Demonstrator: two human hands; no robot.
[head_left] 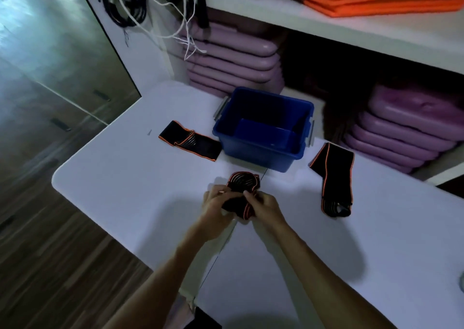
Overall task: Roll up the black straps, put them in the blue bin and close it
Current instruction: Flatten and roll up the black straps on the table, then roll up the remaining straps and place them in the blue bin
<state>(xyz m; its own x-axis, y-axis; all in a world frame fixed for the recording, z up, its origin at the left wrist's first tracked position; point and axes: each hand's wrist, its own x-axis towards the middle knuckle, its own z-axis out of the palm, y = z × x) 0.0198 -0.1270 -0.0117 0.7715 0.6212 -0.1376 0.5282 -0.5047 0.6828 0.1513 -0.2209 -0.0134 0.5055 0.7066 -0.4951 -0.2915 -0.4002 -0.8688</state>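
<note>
A half-rolled black strap (241,195) is pinched between the left hand (218,204) and the right hand (265,206), just above the counter (125,190). The open blue bin (263,127) is found straight ahead of both hands, near.

Both my forearms reach forward, converging. My left hand (218,204) and right hand (263,206) sit close together, fingers curled, gripping one bundle between them.
</note>
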